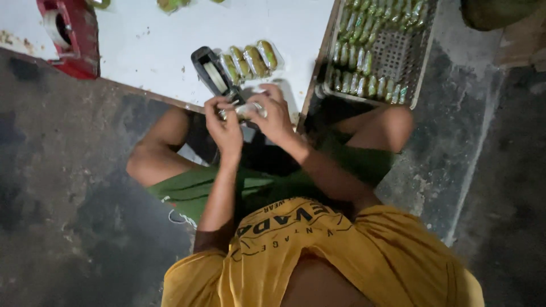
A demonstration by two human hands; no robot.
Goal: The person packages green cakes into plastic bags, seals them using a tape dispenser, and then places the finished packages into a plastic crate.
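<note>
My left hand (224, 128) and my right hand (277, 116) meet over my lap at the edge of a white board (148, 51). Together they hold a small clear-wrapped packet (248, 109), and the fingers of both hands close around it. Just beyond the hands a black tape dispenser (213, 73) stands on the board. Beside it lies a clear pack of several green rolls (251, 59). My fingers hide most of the packet.
A grey mesh tray (398, 54) at the right holds several rows of wrapped green rolls. A red tape dispenser (71, 37) sits at the board's far left. I sit cross-legged on a dark concrete floor (68, 187), knees spread to both sides.
</note>
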